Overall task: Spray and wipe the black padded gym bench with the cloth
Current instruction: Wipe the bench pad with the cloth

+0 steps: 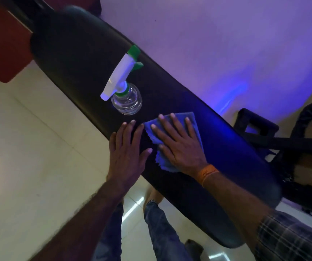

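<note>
The black padded bench (72,53) runs diagonally from upper left to lower right. A clear spray bottle (126,99) with a white and green trigger head stands upright on it, near the middle. Just below the bottle a blue cloth (193,119) lies flat on the pad. My right hand (177,146) presses on the cloth with fingers spread; an orange band circles its wrist. My left hand (127,151) rests flat on the bare pad beside the cloth, fingers apart, holding nothing.
Pale tiled floor (28,138) lies to the left of the bench. A red-brown cabinet (2,40) stands at the upper left. Black gym frame parts (260,127) sit at the right, under purple-lit wall. My jeans-clad legs stand below the bench edge.
</note>
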Motion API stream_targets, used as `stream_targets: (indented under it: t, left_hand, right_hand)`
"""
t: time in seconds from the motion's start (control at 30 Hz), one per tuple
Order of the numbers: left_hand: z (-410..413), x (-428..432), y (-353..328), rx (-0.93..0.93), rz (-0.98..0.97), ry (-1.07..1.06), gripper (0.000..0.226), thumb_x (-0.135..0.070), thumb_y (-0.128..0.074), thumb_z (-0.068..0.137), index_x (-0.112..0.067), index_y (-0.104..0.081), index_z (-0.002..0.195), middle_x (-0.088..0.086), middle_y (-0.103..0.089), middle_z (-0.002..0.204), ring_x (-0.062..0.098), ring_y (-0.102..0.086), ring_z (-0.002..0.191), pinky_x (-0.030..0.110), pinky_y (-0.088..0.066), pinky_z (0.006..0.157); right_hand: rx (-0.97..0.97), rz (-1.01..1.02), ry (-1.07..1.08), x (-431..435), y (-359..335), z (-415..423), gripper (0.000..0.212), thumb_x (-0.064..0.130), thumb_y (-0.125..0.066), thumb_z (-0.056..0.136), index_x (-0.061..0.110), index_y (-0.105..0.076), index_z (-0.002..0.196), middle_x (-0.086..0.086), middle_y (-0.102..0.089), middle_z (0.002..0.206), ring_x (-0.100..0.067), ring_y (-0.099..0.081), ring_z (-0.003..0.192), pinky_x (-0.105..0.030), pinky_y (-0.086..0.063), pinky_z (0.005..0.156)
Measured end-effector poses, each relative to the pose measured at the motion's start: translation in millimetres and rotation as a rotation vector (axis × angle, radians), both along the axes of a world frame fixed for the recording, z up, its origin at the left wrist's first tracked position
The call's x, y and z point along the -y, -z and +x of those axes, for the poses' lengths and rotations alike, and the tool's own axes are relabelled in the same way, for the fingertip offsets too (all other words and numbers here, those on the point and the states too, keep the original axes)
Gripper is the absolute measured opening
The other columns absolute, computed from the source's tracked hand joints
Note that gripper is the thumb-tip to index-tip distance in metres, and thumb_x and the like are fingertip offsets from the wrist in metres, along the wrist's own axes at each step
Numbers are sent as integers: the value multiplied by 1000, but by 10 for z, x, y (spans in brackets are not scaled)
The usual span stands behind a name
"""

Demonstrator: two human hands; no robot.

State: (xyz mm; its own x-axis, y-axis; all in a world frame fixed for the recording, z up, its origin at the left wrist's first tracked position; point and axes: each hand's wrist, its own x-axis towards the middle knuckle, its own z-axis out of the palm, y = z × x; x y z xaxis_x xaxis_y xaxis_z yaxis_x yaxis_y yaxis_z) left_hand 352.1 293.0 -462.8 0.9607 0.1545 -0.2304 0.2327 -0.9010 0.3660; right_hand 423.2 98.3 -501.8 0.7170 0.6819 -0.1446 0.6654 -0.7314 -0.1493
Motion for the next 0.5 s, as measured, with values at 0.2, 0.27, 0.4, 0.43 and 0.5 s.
stream_targets:
  t: [0.2,0.27,0.4,0.43,0.5]
  left_hand:
    - [-28,-127,27,-7,14,49,75,-53,-56,95,-16,-39,158,9,-33,165,33,-28,152,51,-28,120]
    - [-32,-159,-5,-23,14,83,73,-52,-57,96,-17,-41,157,9,-32,165,33,-27,152,51,-27,120]
    - [-32,-271,-110,-42,-12,164,68,-49,-57,97,-17,-43,156,9,-35,164,34,-30,152,53,-30,120]
    - [-12,-312,-123,-31,-9,190,69,-51,-54,96,-16,-44,155,10,-37,162,35,-33,150,54,-32,118]
    - [28,-390,-90,7,16,241,70,-53,-50,95,-14,-47,153,11,-42,158,37,-39,146,55,-37,115]
  right_hand:
    - [44,18,255,-400,50,533,59,50,-27,107,35,-18,164,0,-12,174,-29,-8,161,-59,-8,127]
    - [37,28,156,-350,66,279,60,49,-27,108,33,-15,164,-2,-9,174,-31,-5,161,-62,-8,126]
    - [-26,-19,66,14,-31,-128,57,49,-25,109,36,-14,164,2,-9,174,-26,-6,161,-60,-13,126]
    - [-15,-28,119,9,-47,-25,57,49,-26,109,37,-16,164,3,-11,174,-25,-8,161,-59,-14,126]
    - [14,-21,269,-152,-62,252,58,49,-28,108,37,-19,163,3,-13,173,-26,-10,161,-59,-14,126]
